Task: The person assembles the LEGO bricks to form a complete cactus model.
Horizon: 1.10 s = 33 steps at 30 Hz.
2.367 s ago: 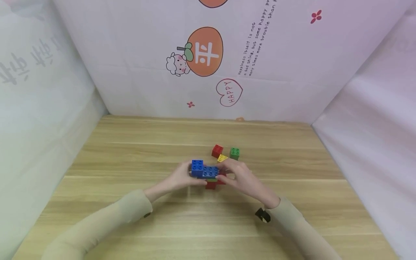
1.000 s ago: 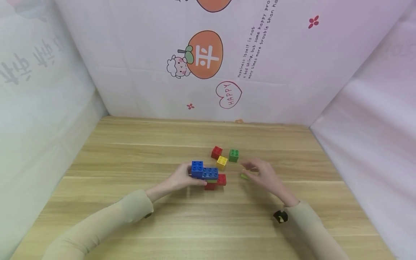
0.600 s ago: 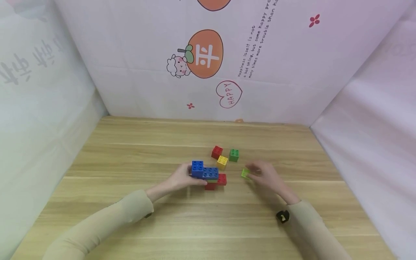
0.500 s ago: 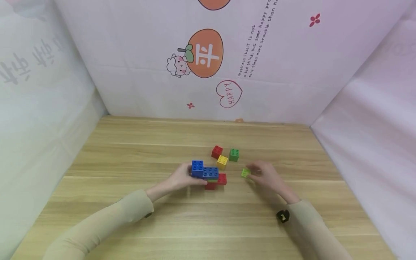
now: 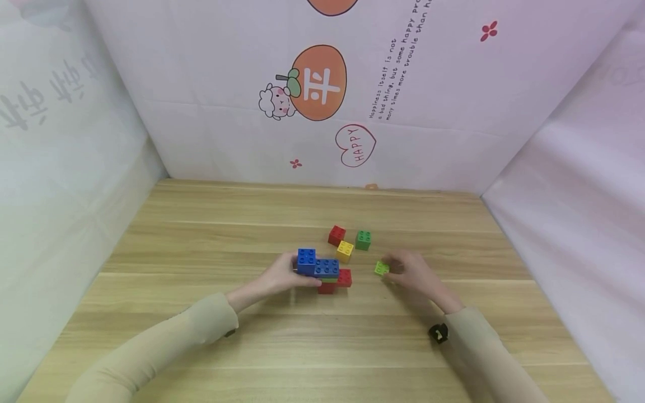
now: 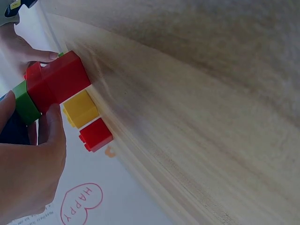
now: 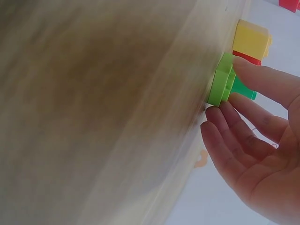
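In the head view my left hand (image 5: 280, 275) grips a built stack of toy bricks from its left side. A blue brick (image 5: 306, 261) stands raised at the left end of a longer blue brick (image 5: 326, 268). Under these are a green layer (image 6: 26, 101) and red bricks (image 6: 58, 80), clearest in the left wrist view. My right hand (image 5: 414, 276) is to the right of the stack. Its thumb and index finger pinch a flat light green brick (image 7: 222, 80) at the tabletop, while the other fingers are loosely bent.
Behind the stack lie a loose red brick (image 5: 336, 235), a yellow brick (image 5: 345, 251) and a green brick (image 5: 363, 239) on the wooden table (image 5: 282, 347). Printed white cloth (image 5: 216, 123) walls the back and sides.
My right hand has left the stack and moved right to the light green brick, which has turned slightly and shows more. The left hand still holds the stack in place.
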Each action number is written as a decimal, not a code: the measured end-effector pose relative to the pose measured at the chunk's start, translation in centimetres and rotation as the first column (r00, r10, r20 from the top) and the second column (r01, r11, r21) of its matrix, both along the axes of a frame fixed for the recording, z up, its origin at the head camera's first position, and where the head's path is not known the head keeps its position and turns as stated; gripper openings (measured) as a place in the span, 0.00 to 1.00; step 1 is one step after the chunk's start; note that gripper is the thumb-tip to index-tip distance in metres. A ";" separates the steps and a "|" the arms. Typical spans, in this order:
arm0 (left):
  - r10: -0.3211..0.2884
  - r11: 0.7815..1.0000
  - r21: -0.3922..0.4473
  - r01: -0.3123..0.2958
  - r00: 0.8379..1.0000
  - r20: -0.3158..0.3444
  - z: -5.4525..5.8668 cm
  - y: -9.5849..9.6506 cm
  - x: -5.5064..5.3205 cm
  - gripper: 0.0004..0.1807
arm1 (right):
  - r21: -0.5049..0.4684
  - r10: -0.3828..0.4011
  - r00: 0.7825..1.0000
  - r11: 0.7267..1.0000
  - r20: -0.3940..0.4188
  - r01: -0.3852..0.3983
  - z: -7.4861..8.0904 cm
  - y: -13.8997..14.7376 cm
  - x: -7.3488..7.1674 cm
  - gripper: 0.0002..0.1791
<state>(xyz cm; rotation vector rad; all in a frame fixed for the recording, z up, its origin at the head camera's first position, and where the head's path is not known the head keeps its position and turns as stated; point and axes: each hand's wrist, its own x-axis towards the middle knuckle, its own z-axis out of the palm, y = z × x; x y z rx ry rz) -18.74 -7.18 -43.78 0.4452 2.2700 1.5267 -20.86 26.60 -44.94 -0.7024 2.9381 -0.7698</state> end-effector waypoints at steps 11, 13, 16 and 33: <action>0.000 1.000 0.003 0.000 1.000 0.006 -0.1 0.0 0.0 0.31 | 0.029 0.008 1.000 1.000 -0.006 -0.008 -0.1 -0.2 -0.3 0.17; 0.000 1.000 0.007 0.000 1.000 0.007 -0.2 0.0 0.0 0.31 | 0.032 0.007 1.000 0.999 -0.009 -0.007 -0.2 -0.2 -0.3 0.17; 0.001 1.000 0.008 -0.001 1.000 0.007 -0.3 0.0 0.0 0.31 | 0.035 0.010 1.000 0.999 -0.022 -0.010 -0.2 -0.3 -0.1 0.17; 0.004 1.000 0.004 -0.004 1.000 0.001 0.1 0.0 0.3 0.29 | 0.011 0.066 0.995 0.998 -0.075 -0.065 2.3 -2.3 1.4 0.17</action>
